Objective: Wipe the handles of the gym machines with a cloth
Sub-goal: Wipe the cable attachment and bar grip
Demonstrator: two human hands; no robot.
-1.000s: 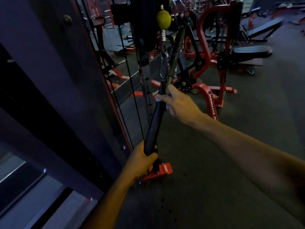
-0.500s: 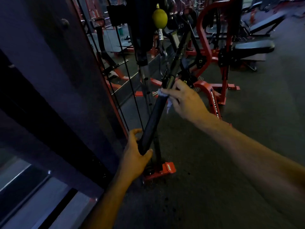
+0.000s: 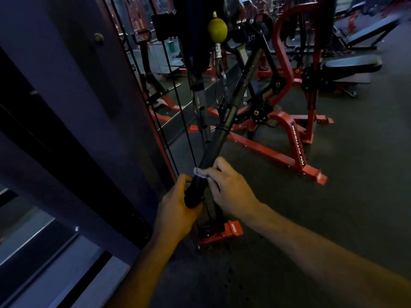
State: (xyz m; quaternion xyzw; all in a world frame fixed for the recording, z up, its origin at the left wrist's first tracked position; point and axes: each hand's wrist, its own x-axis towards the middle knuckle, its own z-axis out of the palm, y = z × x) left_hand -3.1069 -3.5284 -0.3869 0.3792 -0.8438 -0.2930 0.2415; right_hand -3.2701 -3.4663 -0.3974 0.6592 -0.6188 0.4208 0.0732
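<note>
A long black bar handle (image 3: 216,147) hangs tilted from the cable machine, its lower end near me. My left hand (image 3: 175,210) grips that lower end. Just above it, my right hand (image 3: 229,187) wraps a small white cloth (image 3: 200,173) around the bar; only a scrap of cloth shows between the fingers. A yellow ball stopper (image 3: 217,28) sits on the cable above the bar's clip.
The cable machine's dark column (image 3: 73,103) and black cables (image 3: 178,121) stand at my left. Its red foot (image 3: 224,233) lies under the hands. A red and black machine (image 3: 293,130) with a padded seat (image 3: 353,63) stands ahead on the dark rubber floor.
My right hand with the cloth has slid down the bar from near its upper collar to just above my left hand. The left hand keeps its hold on the lower end.
</note>
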